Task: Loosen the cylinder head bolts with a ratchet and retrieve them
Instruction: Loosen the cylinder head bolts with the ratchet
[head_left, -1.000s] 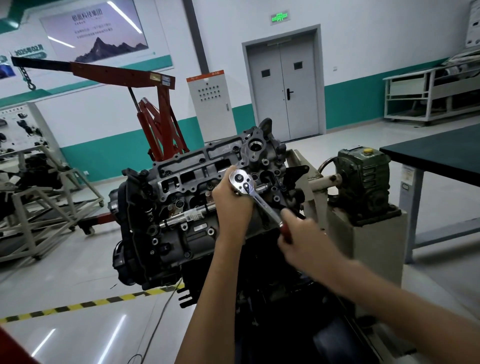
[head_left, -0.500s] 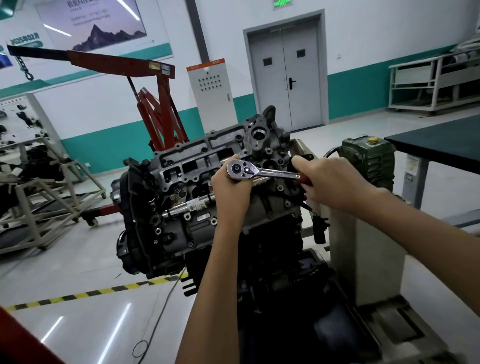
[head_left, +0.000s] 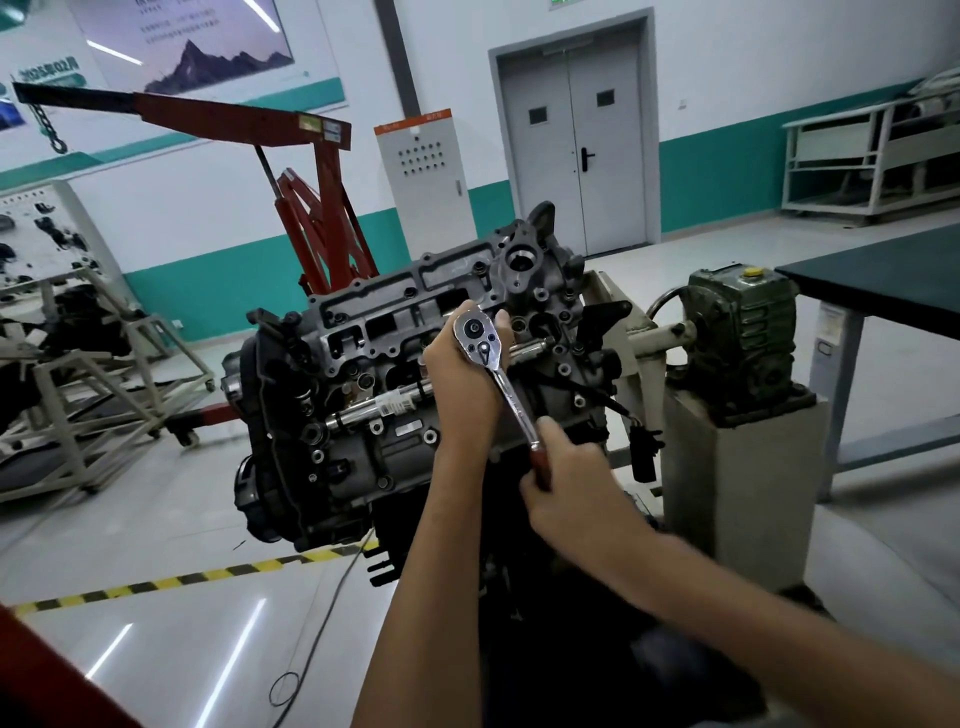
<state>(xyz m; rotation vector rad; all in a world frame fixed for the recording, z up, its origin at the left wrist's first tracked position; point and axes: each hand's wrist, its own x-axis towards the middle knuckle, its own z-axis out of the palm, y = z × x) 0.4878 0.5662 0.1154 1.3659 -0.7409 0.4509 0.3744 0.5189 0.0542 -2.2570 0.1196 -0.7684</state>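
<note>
Was loosening 1 hidden bolt — steadied the ratchet (head_left: 511, 397) on the cylinder head (head_left: 395, 322) with left hand (head_left: 460, 379) curled round its head, gripped the handle in right hand (head_left: 571, 491) — likely needed a full swing next.

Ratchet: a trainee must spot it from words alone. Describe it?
Find the grey engine mid-room. Against its face, the left hand cups the head of the ratchet and the right hand grips its handle. Nothing else there has a round chrome head, slim shaft and dark red grip.
</note>
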